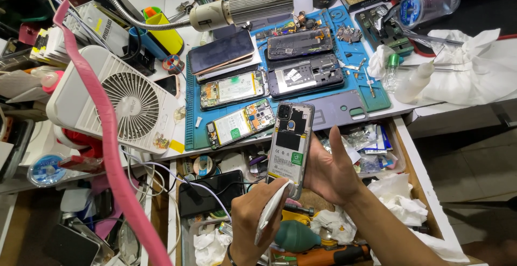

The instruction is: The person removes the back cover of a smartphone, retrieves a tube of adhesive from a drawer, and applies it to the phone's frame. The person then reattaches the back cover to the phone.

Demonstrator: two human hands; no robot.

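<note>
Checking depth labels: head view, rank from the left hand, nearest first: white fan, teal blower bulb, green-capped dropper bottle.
1. Teal blower bulb, just right of the left hand, in the drawer.
2. White fan, up and left on the bench.
3. Green-capped dropper bottle, far upper right by the blue mat.

Green square label (297, 159) on opened phone (290, 148) — dark blank screen (221, 51) on blue mat (344, 56)

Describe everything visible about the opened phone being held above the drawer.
The phone has its back cover off, showing a grey frame, a camera block at the top left, black and pale inner panels and a green sticker. It is held nearly upright, slightly tilted, over the open drawer, below the blue mat. The right hand cradles its right edge; the left hand presses a white tool against its lower end.
</note>
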